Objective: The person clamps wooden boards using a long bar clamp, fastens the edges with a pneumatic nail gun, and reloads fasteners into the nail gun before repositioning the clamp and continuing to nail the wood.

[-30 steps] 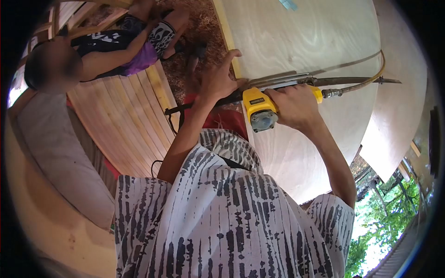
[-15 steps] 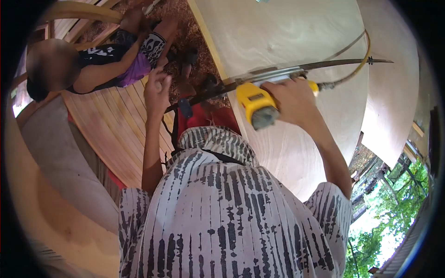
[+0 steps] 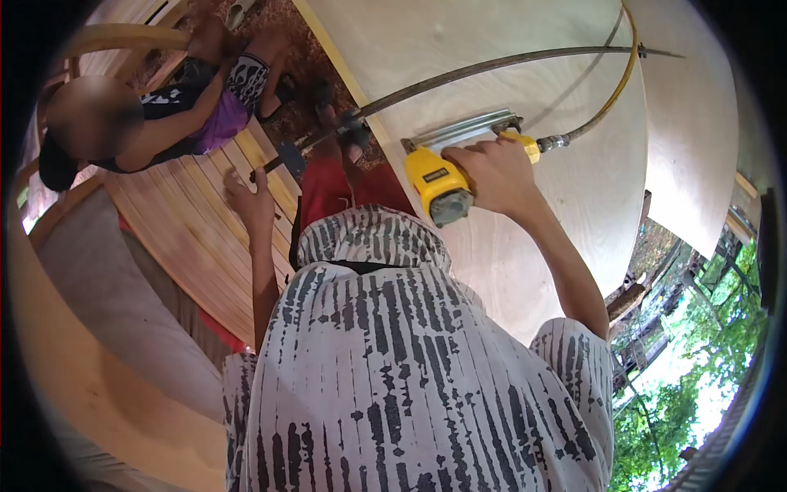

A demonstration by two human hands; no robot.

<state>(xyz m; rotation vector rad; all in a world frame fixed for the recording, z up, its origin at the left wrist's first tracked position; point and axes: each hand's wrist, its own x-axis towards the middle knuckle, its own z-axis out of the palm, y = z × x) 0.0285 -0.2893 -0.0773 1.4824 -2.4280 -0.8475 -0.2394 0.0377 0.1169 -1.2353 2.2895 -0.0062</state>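
My right hand (image 3: 496, 174) is closed around the handle of a yellow air nailer (image 3: 434, 179), held over a pale plywood sheet (image 3: 525, 271). An air hose (image 3: 607, 105) runs from its back end. Across the sheet lies a long dark bar (image 3: 492, 64) with a blue block (image 3: 289, 157) near its left end; it looks like a bar clamp. My left hand (image 3: 251, 201) is at that left end, fingers curled about its dark tip. Part of the grip is hard to make out.
Another person (image 3: 184, 115) sits at the upper left beside wooden slats (image 3: 197, 205). Wood shavings (image 3: 299, 33) cover the ground. A curved panel (image 3: 123, 369) stands at the lower left, with greenery (image 3: 689, 394) at the lower right.
My left hand has moved down and left and is now at the bar's end. The bar has shifted away from the nailer. The nailer has moved slightly left in view.
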